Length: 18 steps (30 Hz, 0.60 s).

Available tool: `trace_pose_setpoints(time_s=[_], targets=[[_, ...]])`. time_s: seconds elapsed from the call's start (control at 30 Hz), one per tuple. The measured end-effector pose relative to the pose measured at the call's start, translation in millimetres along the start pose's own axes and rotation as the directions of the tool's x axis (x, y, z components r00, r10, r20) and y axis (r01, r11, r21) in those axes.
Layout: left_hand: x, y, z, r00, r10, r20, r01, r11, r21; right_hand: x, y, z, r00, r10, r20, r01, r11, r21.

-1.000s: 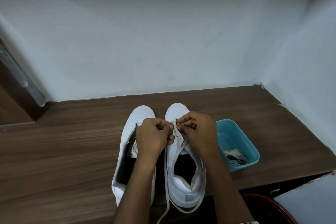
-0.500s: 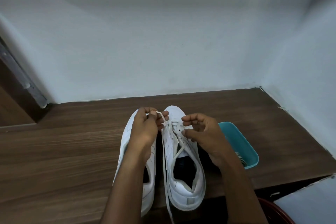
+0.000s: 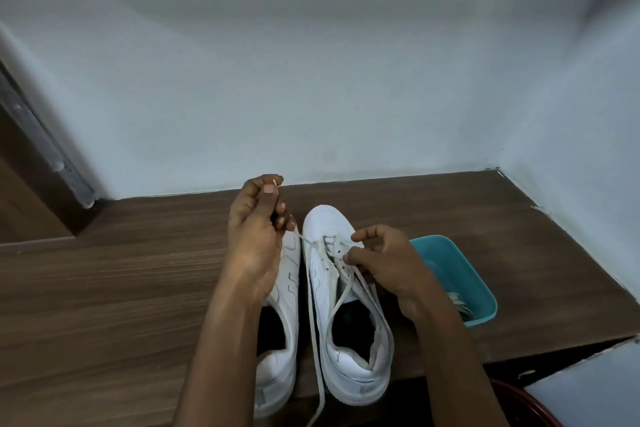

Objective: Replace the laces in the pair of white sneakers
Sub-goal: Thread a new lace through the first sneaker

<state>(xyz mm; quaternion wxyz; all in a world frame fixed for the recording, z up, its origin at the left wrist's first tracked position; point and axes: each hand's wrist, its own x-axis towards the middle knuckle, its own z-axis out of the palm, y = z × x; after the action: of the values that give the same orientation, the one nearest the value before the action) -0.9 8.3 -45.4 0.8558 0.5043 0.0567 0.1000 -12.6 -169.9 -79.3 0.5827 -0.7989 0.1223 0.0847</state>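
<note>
To the right of the shoes sits one teal tub point(image 3: 465, 276), its near corner holding a loose bundle of pale laces point(image 3: 460, 303), too tangled to count. In the lower right corner of the frame there is the rim of one red basin point(image 3: 531, 404) and, beside it, a white panel point(image 3: 588, 388). A pale wall point(image 3: 311, 80) closes off the back.

Two white sneakers stand side by side on the brown wooden surface point(image 3: 121, 288) at centre frame, toes toward the wall. The left forearm lies across the left sneaker point(image 3: 289, 282) and hides much of it. The right hand point(image 3: 384, 262) covers the right-side eyelets of the right sneaker point(image 3: 346, 367) and part of the tub.

One lace point(image 3: 302, 237) is in play. The left hand point(image 3: 256, 239) is raised above the toes, pinching the lace tip between thumb and forefinger. From there the lace runs down to the front eyelets, and a long strand trails along the shoe's left side off the bottom edge. The right hand's fingers curl over the eyelet row; I cannot tell whether they grasp the lace
</note>
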Motion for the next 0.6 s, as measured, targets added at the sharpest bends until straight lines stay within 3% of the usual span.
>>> trace_pose_setpoints(time_s=[0.07,0.1,0.2,0.27,0.3,0.47,0.6], targets=[[1,-3,-6,0.991,0.104,0.085,-0.123,0.955,0.269,-2,-4,1,0.999,0.029,0.028,-0.033,0.983,0.180],[1,-5,-9,0.976,0.148,0.158,-0.204,0.873,0.443,-3,-6,2,0.998,0.043,0.046,-0.054,0.958,0.281],[2,-13,-18,0.913,0.135,0.385,-0.403,0.442,0.801,-4,-9,4,0.994,0.064,0.089,-0.099,0.875,0.474],[2,-17,-21,0.880,0.055,0.472,-0.474,0.164,0.865,-4,-11,3,0.992,0.066,0.111,-0.116,0.835,0.538],[2,-20,-21,0.875,0.014,0.484,-0.483,0.086,0.871,-3,-11,2,0.990,0.062,0.126,-0.122,0.823,0.555],[3,-24,-17,0.902,0.016,0.431,-0.431,-0.027,0.902,-2,-11,1,0.984,0.041,0.175,-0.136,0.806,0.576],[3,-29,-19,0.925,0.017,0.380,-0.380,0.007,0.925,-10,-14,-10,0.964,0.032,0.265,-0.166,0.850,0.500]])
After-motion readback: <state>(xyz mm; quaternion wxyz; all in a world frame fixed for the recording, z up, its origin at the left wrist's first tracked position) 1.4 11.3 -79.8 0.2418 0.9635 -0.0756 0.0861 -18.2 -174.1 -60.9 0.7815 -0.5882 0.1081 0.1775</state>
